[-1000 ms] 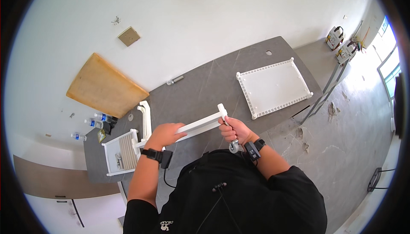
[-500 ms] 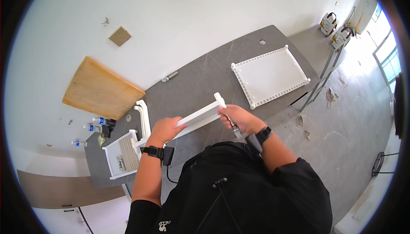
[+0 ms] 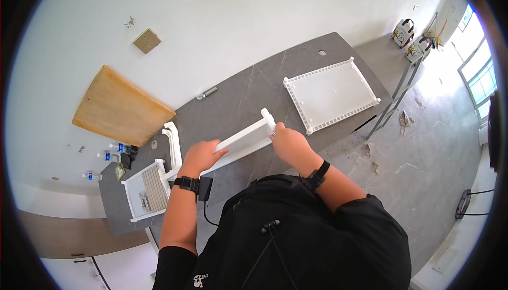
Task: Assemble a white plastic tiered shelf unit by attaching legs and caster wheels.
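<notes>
A white plastic rack shelf [image 3: 238,140] is tipped on its long side, with a round socket at its far right corner [image 3: 268,116]. My left hand [image 3: 202,156] is closed over its upper edge, thumb toward the inner face. My right hand [image 3: 290,143] is closed against the right end, just below that corner. A small greyish bit shows at its fingertips; the rest of what it holds is hidden. To the left, white curved rails [image 3: 173,144] lie beside another white shelf [image 3: 129,194], which carries a stack of beige-grey tubes [image 3: 155,190] and small metal parts [image 3: 144,201].
A white shelf with a slotted rim [image 3: 332,96] lies flat on the grey table [image 3: 254,86]. A grey cylinder with a round end [image 3: 207,93] rests near the wall. A wooden board [image 3: 120,107] leans left, near water bottles [image 3: 108,156]. A metal frame [image 3: 394,99] stands right.
My right hand has turned and moved up against the shelf's end. The silver fitting with a round end that stuck out below it is now out of sight. My left hand keeps its grip.
</notes>
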The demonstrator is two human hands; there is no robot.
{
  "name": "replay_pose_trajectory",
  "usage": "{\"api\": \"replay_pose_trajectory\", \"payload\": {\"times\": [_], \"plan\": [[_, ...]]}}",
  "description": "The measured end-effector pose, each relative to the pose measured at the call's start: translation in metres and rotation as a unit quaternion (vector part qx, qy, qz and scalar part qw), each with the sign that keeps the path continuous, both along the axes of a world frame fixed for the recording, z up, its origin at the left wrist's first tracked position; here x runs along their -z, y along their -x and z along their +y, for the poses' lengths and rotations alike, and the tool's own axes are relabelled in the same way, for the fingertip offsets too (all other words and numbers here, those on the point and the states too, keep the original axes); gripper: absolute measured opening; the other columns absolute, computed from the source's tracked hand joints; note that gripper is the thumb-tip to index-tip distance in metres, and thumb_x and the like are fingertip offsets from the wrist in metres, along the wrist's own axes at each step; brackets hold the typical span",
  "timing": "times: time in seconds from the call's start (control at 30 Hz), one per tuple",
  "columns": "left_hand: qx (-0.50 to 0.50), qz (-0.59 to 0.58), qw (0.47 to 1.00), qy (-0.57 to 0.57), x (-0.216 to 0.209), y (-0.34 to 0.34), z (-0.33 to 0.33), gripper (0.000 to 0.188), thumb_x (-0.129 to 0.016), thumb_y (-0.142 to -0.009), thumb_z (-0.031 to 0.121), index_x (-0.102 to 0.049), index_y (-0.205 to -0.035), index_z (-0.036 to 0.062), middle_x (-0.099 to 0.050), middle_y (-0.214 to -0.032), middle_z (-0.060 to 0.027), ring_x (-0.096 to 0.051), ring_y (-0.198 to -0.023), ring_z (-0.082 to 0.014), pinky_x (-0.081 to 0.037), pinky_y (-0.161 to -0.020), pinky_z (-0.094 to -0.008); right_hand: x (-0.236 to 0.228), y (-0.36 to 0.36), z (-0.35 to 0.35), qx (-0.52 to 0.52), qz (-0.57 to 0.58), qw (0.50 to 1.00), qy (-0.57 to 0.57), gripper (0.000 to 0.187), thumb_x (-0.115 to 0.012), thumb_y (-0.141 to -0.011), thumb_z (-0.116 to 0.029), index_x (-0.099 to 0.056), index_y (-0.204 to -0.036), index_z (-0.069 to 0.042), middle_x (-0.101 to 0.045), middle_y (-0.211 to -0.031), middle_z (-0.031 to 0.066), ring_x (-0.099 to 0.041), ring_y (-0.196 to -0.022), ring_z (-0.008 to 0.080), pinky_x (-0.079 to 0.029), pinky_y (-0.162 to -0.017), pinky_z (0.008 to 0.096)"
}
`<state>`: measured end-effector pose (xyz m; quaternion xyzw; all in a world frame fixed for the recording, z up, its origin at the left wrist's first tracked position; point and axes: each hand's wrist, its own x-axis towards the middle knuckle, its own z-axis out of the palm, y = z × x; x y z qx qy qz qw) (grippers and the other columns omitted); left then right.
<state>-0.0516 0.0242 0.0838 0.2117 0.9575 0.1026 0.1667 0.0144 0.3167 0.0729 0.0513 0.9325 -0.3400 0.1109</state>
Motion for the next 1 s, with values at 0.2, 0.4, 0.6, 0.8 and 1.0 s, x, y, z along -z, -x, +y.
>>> {"api": "replay_pose_trajectory", "payload": {"times": [0.2, 0.4, 0.6, 0.8, 1.0], "plan": [[0.02, -0.006, 1.0, -0.005, -0.002, 0.003, 0.003, 0.041, -0.06, -0.095, 0.05, -0.069, -0.099, 0.0099, -0.071, -0.088, -0.0174, -0.067, -0.088, -0.041, -0.051, -0.076, -0.0503, 0.053, 0.0, 0.022, 0.008, 0.053, 0.994, 0.091, 0.029, -0.06, -0.1, -0.025, -0.054, -0.103, 0.003, -0.068, -0.091, 0.027, -0.067, -0.084, 0.0459, -0.051, -0.075, 0.0519], [0.01, -0.022, 1.0, -0.015, -0.006, -0.006, 0.003, 0.038, -0.062, -0.094, 0.048, -0.07, -0.1, 0.0114, -0.071, -0.087, -0.0161, -0.068, -0.087, -0.0397, -0.051, -0.075, -0.0498, 0.05, -0.01, 0.041, 0.069, -0.046, 0.962, 0.262, 0.026, -0.059, -0.099, -0.022, -0.059, -0.112, 0.001, -0.069, -0.089, 0.0166, -0.064, -0.065, 0.0238, -0.049, -0.058, 0.0383], [-0.004, 0.03, 0.999, -0.017, 0.004, -0.02, -0.006, 0.02, -0.063, -0.089, 0.028, -0.07, -0.104, 0.0165, -0.072, -0.088, -0.0139, -0.068, -0.087, -0.0381, -0.052, -0.076, -0.0501, 0.043, -0.011, 0.038, 0.09, -0.136, 0.833, 0.529, 0.03, -0.054, -0.104, -0.023, -0.059, -0.119, 0.002, -0.072, -0.096, 0.0132, -0.049, -0.051, 0.0087, -0.042, -0.048, 0.0252], [0.037, 0.078, 0.996, -0.03, 0.013, -0.039, -0.005, 0.02, -0.063, -0.084, 0.02, -0.069, -0.104, 0.0177, -0.07, -0.088, -0.012, -0.068, -0.086, -0.0375, -0.053, -0.074, -0.0526, 0.06, -0.009, 0.029, 0.123, -0.105, 0.823, 0.544, 0.031, -0.056, -0.107, -0.031, -0.063, -0.108, -0.001, -0.062, -0.073, 0.0021, -0.045, -0.05, 0.0053, -0.039, -0.045, 0.0235], [0.035, 0.217, 0.965, -0.142, 0.016, -0.048, -0.023, 0.018, -0.072, -0.084, 0.026, -0.067, -0.096, 0.0142, -0.07, -0.092, -0.0055, -0.067, -0.093, -0.0284, -0.05, -0.085, -0.0434, 0.057, -0.003, 0.022, 0.151, -0.095, 0.825, 0.536, 0.032, -0.056, -0.107, -0.035, -0.061, -0.101, -0.004, -0.052, -0.07, 0.0002, -0.041, -0.049, 0.0084, -0.038, -0.045, 0.0267]]}}
